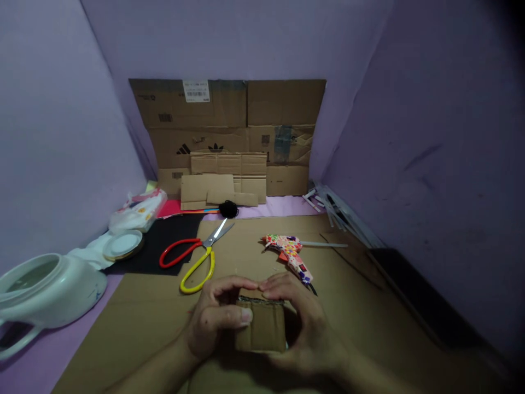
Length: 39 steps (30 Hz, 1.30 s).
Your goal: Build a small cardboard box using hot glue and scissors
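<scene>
Your left hand [207, 323] and right hand [309, 317] form a closed grip on the cardboard piece [267, 330], low at centre: left thumb on its near face, right fingertips at its top edge, presumably to steady it from both sides. Beneath spreads the cardboard sheet [131, 328], probably shielding the purple surface [65, 342]. Ahead-left, scissors [209, 242] lie blades parted, pointing away from you; ahead-right, the glue gun [289, 249] rests, apparently within reach.

- Worn on the head, one camera faces forward and down over a flat brown cardboard sheet [143, 317].
- Nearest it — low and central — are the bare left hand [207, 324] and bare right hand [309, 314].
- Farther off, an upright printed brown cardboard panel [221, 115] and pale purple walls [246, 38] close the view.
</scene>
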### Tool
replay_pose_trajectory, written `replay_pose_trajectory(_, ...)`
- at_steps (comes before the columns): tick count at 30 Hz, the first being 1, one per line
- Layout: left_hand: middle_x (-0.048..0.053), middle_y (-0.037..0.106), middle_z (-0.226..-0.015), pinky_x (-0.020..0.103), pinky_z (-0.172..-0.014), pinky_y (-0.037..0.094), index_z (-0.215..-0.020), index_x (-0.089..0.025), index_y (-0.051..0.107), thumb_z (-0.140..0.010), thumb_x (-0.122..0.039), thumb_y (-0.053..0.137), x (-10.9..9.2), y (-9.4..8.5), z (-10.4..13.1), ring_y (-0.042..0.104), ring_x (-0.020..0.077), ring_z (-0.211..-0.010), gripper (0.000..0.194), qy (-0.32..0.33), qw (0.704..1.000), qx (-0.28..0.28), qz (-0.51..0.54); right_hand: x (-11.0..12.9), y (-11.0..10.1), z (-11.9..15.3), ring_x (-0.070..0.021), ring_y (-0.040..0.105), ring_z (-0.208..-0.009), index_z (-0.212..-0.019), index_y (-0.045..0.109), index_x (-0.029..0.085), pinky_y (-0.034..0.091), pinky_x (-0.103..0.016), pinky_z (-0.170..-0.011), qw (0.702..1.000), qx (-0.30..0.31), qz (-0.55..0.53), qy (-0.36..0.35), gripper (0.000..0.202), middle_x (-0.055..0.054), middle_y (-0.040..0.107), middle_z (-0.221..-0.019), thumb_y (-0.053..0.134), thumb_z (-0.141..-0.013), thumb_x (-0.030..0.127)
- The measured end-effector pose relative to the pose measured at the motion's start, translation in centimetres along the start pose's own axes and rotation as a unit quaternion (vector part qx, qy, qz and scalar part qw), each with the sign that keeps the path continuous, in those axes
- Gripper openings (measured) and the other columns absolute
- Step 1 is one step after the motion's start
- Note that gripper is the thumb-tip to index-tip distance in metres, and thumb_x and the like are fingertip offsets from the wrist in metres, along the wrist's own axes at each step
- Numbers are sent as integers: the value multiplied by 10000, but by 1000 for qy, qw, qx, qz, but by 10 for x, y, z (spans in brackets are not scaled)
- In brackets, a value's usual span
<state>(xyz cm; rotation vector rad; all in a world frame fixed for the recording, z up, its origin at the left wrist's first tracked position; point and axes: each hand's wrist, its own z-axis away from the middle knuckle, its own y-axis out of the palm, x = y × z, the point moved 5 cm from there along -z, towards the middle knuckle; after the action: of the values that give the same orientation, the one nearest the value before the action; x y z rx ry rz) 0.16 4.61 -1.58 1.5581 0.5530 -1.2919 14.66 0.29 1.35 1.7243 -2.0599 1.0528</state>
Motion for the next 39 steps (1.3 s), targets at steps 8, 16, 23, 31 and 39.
replay_pose_trajectory(8,27,746,-715,287,-644,461,-756,-187,775,-461,-170,711,2,1,2,611,201,-688,302,-69,995,-68,8,-10,-1,0,-239,633,-808,-1030,546,223,516,-365,-701,996,-5,8,84,594,-56,633,-919,795,-491,247)
replay_pose_trajectory(16,63,757,-779,285,-637,473,-780,-155,771,-500,-188,722,1,2,0,622,203,-690,287,-76,995,-66,5,-14,-1,1,-230,618,-780,-973,574,199,498,-348,-668,990,-10,3,140,535,-56,628,-881,782,-484,261)
replay_pose_trajectory(23,64,756,-760,278,-631,485,-766,-156,774,-471,-181,735,2,1,1,642,217,-706,299,-76,992,-96,9,-16,-1,0,-232,615,-770,-951,587,183,484,-348,-677,987,-2,0,159,552,-58,631,-864,797,-448,275)
replay_pose_trajectory(31,58,755,-739,275,-637,486,-748,-162,778,-473,-178,724,1,2,1,628,201,-682,281,-66,994,-88,-1,-15,-2,2,-231,620,-782,-992,565,200,484,-348,-684,992,-6,4,130,571,-62,631,-898,797,-477,283)
replay_pose_trajectory(39,46,759,-752,277,-652,485,-765,-181,783,-483,-167,706,-1,3,0,625,205,-700,292,-57,996,-67,-2,-11,-3,1,-242,626,-813,-1037,537,220,491,-367,-717,996,-3,23,89,656,-65,636,-930,829,-449,236)
